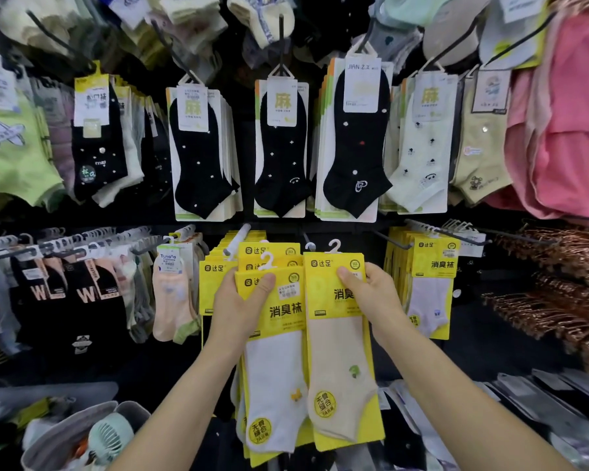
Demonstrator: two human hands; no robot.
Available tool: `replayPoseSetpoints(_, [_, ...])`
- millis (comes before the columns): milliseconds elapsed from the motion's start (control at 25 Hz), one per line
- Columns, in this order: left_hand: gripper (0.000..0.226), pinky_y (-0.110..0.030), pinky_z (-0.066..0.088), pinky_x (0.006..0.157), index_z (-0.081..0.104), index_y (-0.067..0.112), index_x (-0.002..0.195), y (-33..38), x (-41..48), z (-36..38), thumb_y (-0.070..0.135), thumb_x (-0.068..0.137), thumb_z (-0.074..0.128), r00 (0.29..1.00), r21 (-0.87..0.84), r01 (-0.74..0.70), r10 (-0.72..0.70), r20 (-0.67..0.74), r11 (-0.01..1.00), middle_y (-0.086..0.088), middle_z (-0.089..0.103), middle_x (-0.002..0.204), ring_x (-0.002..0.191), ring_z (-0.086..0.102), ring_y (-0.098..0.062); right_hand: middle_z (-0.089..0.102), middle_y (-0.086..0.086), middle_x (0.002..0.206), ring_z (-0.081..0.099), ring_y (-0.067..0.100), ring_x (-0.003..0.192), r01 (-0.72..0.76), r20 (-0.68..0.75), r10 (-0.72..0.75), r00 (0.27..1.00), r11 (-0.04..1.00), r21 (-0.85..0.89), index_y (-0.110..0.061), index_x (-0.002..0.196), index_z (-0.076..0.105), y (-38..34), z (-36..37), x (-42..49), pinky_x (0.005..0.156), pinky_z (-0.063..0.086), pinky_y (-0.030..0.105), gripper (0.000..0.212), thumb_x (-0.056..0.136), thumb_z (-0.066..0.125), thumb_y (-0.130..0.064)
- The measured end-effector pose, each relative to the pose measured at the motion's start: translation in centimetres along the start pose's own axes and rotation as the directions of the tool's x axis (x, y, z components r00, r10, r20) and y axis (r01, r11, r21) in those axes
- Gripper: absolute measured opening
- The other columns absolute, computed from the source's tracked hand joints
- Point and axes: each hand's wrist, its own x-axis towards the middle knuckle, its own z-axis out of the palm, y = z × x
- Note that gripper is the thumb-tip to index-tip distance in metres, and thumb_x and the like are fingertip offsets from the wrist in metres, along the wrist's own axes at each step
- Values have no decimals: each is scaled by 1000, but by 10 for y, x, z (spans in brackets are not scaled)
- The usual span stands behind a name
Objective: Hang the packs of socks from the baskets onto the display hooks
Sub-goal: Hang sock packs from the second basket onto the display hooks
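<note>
My biggest worry is the stack of packs that my left hand clamps by its card top, thumb across the front. Several hang below that grip and could fan out and slide free. My right hand pinches the beige pack near its header. Its small white hanger loop, just above my thumb, may miss the dark peg up-left of it.

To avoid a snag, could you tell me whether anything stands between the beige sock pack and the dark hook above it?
Nothing visible does. The right hand holds the beige sock pack with its white hanger just right of the dark hook, only open space between. The left hand holds its packs further left.
</note>
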Motion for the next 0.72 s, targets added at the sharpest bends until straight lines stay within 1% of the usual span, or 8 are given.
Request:
replayPoseSetpoints(80, [18, -8, 47, 61, 53, 34, 95, 6, 3, -10, 33, 83, 66, 999, -25, -13, 12, -30, 1000, 22, 61, 93, 83, 58, 9, 70, 7, 99, 67, 21, 91, 3, 12, -2, 1000, 998, -57, -14, 95, 63, -1, 2, 5, 85, 55, 44, 14, 88, 63, -26])
replayPoseSetpoints(120, [17, -12, 49, 63, 53, 35, 93, 8, 4, -15, 33, 83, 66, 999, -39, -16, 14, -35, 999, 20, 63, 92, 83, 60, 7, 70, 7, 98, 67, 22, 90, 9, 21, -8, 1000, 997, -82, -13, 95, 63, -2, 5, 6, 85, 55, 46, 16, 87, 64, -27])
replayPoseSetpoints(200, [19, -21, 53, 65, 54, 32, 97, 12, 4, -21, 33, 83, 66, 999, -58, -15, 13, -36, 998, 15, 66, 92, 84, 64, 1, 70, 7, 95, 68, 22, 89, 12, 21, -10, 1000, 994, -111, -12, 94, 64, -3, 10, 10, 85, 55, 47, 18, 86, 65, -28])
replayPoseSetpoints(360, [14, -13, 51, 52, 54, 32, 89, 15, 0, -25, 28, 83, 66, 999, -73, -16, 13, -32, 997, 14, 66, 88, 70, 65, 7, 70, 6, 89, 68, 21, 84, -11, 4, 11, 1000, 986, -168, -15, 84, 63, -4, 20, 14, 83, 55, 46, 14, 85, 65, -28])
replayPoseSetpoints(400, [14, -13, 51, 52, 54, 33, 88, 15, -1, -26, 27, 83, 66, 1000, -71, -16, 14, -27, 997, 14, 66, 88, 70, 65, 7, 70, 6, 89, 68, 21, 84, -7, 0, 8, 1000, 980, -197, -16, 82, 62, -3, 23, 14, 82, 55, 45, 13, 85, 65, -28])
replayPoseSetpoints(520, [14, -20, 54, 61, 54, 32, 91, 11, -4, -29, 27, 84, 65, 1000, -64, -9, 9, -6, 998, 13, 67, 92, 79, 65, 2, 69, 5, 89, 67, 22, 86, -2, -12, -1, 1000, 965, -264, -18, 79, 59, 5, 30, 12, 80, 55, 41, 14, 86, 64, -29])
replayPoseSetpoints(640, [14, -14, 52, 55, 55, 32, 94, 9, -4, -34, 27, 84, 65, 1000, -67, 2, -3, -16, 998, 12, 67, 92, 78, 65, 2, 69, 4, 89, 66, 21, 85, 28, -24, -34, 999, 975, -220, -16, 85, 61, 13, 30, 8, 79, 55, 42, 14, 86, 63, -30])
replayPoseSetpoints(720, [17, -12, 51, 52, 56, 28, 99, 9, -3, -36, 27, 84, 65, 1000, -64, 1, -3, -26, 998, 11, 67, 92, 76, 65, 2, 68, 2, 85, 66, 20, 81, 57, -56, -70, 996, 977, -205, -15, 84, 62, 18, 24, 5, 76, 55, 42, 19, 86, 62, -34])
